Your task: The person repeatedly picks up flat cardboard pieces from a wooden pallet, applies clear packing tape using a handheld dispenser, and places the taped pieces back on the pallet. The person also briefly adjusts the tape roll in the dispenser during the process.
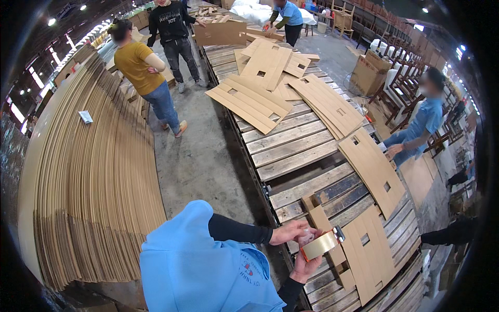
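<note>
A tape dispenser [320, 245] with a wide, pale roll of tape, an orange-red rim and a metal head is gripped in my right hand [305, 266], over the near part of the slatted table [283, 167]. Beside the roll, my left hand [290, 232] has its fingers closed about a clear, crumpled piece [307, 237], perhaps film or tape; its exact kind is hard to make out. Beneath the dispenser lies a narrow folded cardboard piece [322, 221]. To its right lies a flat cardboard sheet [368, 255] with cut-out holes.
A tall row of stacked cardboard sheets [93, 192] fills the left side. More cut sheets [265, 65] overlap farther along the table. A person in yellow [138, 67] and one in black [174, 31] stand left of it; a person in blue [423, 119] stands to the right, near chairs [397, 93].
</note>
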A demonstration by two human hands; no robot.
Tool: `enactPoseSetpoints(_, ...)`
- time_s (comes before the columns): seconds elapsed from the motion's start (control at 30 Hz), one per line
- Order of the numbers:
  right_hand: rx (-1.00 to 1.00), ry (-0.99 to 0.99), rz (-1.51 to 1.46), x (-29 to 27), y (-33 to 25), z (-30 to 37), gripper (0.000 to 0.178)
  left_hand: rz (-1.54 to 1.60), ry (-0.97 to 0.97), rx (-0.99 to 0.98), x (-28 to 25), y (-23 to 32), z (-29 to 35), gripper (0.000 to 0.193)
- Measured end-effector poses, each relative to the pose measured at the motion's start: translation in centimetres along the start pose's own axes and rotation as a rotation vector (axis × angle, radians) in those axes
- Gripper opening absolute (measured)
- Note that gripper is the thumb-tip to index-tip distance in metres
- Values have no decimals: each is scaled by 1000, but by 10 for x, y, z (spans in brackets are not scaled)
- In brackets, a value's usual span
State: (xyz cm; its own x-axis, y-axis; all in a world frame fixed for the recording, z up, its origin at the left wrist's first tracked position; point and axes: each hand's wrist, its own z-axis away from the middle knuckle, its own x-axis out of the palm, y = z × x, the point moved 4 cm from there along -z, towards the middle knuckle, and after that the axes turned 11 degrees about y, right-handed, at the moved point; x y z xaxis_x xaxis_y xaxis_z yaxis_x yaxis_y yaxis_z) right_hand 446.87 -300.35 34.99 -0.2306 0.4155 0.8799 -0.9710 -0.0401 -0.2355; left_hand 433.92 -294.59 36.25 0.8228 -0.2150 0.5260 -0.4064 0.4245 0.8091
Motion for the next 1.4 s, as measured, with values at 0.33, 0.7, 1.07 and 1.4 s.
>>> enactPoseSetpoints(0.33,-54,-94,343,22,-20,23,83,-533,27,346,14,4,-4,20)
enactPoseSetpoints(0.7,-110,50,349,27,-43,15,81,-298,479,285,-105,46,-64,31)
enactPoseSetpoints(1.07,-36,244,381,-25,9,-1,53,-271,489,23,-137,-11,-57,55)
enactPoseSetpoints(1.4,46,329,314,-22,33,2,45,-1152,799,412,-305,-35,-22,47)
